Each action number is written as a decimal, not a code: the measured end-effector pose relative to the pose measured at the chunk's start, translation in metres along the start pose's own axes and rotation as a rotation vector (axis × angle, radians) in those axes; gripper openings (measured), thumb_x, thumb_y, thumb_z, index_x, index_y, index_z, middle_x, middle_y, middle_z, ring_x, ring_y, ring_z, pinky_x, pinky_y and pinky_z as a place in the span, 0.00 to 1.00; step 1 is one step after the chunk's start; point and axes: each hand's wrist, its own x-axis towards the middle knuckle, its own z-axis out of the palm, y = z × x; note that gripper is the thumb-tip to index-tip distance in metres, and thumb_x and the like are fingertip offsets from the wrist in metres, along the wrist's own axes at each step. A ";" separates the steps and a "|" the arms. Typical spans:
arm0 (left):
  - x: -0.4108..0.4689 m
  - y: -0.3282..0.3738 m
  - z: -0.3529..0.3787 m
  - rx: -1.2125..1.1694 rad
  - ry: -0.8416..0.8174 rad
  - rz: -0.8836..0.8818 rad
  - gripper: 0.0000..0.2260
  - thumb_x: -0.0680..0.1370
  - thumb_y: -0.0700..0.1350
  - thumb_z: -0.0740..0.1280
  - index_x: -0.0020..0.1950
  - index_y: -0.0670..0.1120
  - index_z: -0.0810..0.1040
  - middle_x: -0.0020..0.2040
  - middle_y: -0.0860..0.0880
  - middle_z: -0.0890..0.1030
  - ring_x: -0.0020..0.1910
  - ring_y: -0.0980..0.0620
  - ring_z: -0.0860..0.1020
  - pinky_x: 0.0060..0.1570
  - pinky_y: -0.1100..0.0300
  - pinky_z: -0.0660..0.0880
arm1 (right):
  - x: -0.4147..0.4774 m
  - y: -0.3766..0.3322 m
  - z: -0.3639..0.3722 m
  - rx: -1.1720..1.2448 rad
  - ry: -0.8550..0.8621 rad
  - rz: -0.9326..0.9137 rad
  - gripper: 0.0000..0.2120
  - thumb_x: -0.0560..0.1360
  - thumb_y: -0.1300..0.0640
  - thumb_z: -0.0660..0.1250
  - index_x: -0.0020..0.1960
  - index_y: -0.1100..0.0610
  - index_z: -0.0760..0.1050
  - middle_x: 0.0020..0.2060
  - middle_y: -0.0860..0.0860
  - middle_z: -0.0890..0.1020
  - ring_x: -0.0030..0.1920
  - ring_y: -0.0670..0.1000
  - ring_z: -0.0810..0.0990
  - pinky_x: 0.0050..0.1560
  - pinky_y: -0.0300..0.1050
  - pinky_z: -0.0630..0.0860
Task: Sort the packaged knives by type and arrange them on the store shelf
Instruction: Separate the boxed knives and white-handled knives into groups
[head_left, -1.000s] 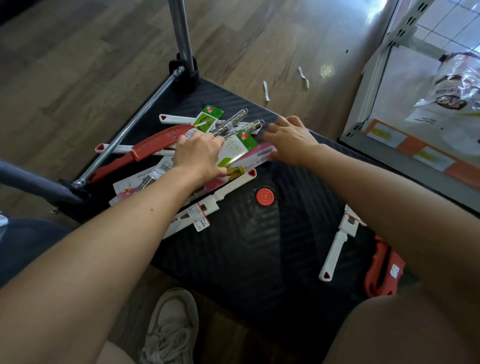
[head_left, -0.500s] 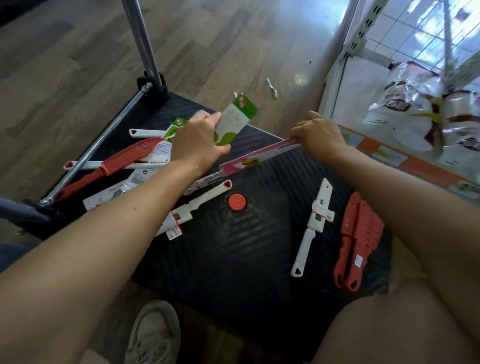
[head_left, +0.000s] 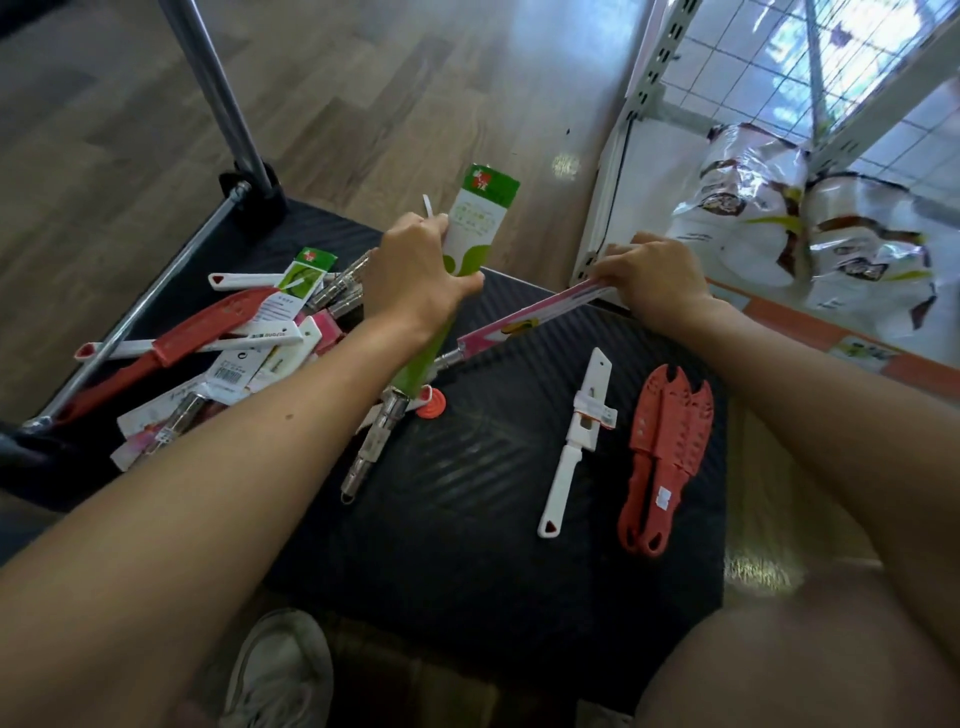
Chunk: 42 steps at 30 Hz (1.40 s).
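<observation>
At the far left a chrome tube (head_left: 130, 312) runs diagonally along the edge of a black cart deck (head_left: 467, 519) whose surface is ribbed in a fine chevron pattern. On the deck's left part lies a loose, overlapping pile of packaged knives (head_left: 223, 358): slim white plastic handles with small red triangular ends, a long red sheathed knife (head_left: 192, 332), glossy pink and white card sleeves with barcodes, and a green-topped card. Just right of the pile the left hand (head_left: 410, 280) is closed around a green-and-white carded knife (head_left: 467, 244), gripping the flat cardboard sleeve near its middle so the card tilts up and away while the round steel handle with a ring at its end hangs down toward the deck. Below it a small round orange ribbed disc (head_left: 432, 408) sits on the deck. A pink-sleeved knife (head_left: 524, 325) stretches low across the deck, its metal handle end near the green sleeve and its far end pinched in the right hand (head_left: 654, 280), fingers curled over the card's tip at the deck's rear corner. Nearer the camera, apart from the pile, a white sheathed knife (head_left: 576, 441) with a paper band lies alone, and just beside it two red sheathed knives (head_left: 662, 457), perforated and notched at the tips, lie stacked side by side. Furthest right stands the white metal shelf (head_left: 649, 93) with a wire-grid back, holding crinkled glossy bags (head_left: 779, 218).
</observation>
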 end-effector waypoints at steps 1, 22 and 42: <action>-0.001 0.001 0.003 -0.013 -0.008 -0.003 0.24 0.72 0.51 0.73 0.64 0.42 0.75 0.59 0.43 0.77 0.56 0.47 0.76 0.45 0.64 0.69 | -0.002 0.001 -0.001 0.001 0.003 -0.005 0.12 0.79 0.54 0.60 0.57 0.54 0.80 0.55 0.51 0.82 0.52 0.55 0.76 0.44 0.43 0.66; -0.005 -0.001 0.018 -0.032 -0.055 -0.038 0.24 0.70 0.51 0.74 0.62 0.42 0.76 0.59 0.44 0.78 0.57 0.46 0.78 0.48 0.60 0.74 | -0.013 0.019 -0.014 -0.020 -0.088 -0.092 0.12 0.78 0.60 0.63 0.58 0.56 0.80 0.55 0.53 0.82 0.57 0.57 0.76 0.54 0.49 0.73; -0.018 -0.035 0.058 0.086 -0.252 -0.188 0.23 0.69 0.52 0.74 0.59 0.41 0.75 0.57 0.43 0.77 0.56 0.42 0.77 0.53 0.49 0.76 | 0.028 -0.044 0.004 -0.187 -0.371 -0.391 0.13 0.79 0.62 0.59 0.60 0.56 0.77 0.58 0.52 0.80 0.57 0.54 0.75 0.57 0.46 0.74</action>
